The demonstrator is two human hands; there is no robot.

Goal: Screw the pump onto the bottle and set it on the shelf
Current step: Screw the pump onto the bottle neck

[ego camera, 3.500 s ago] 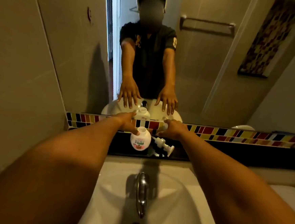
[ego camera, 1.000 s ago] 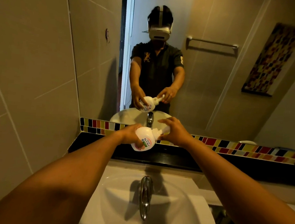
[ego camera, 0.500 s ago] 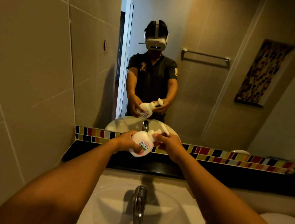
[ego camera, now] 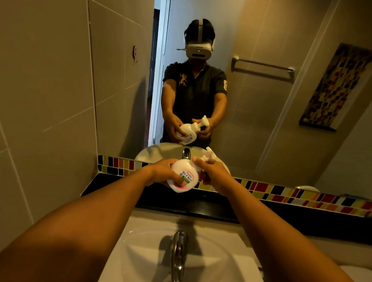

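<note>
The left hand (ego camera: pixel 163 172) wraps the tilted white soap bottle (ego camera: pixel 183 178), held above the black shelf (ego camera: pixel 220 204); the right hand (ego camera: pixel 214 174) grips the pump (ego camera: pixel 208 157) at its neck.

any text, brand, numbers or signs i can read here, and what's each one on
"キレイキレイ": on the white bottle, upside down as the left hand holds it tilted; the right hand grips the pump.
Small print on the bottle's green strip: too small to read.
Gold emblem on the shirt chest in the mirror: a figure, no legible words.
White sleeve patch: looks like a number, too blurred to read.
</note>
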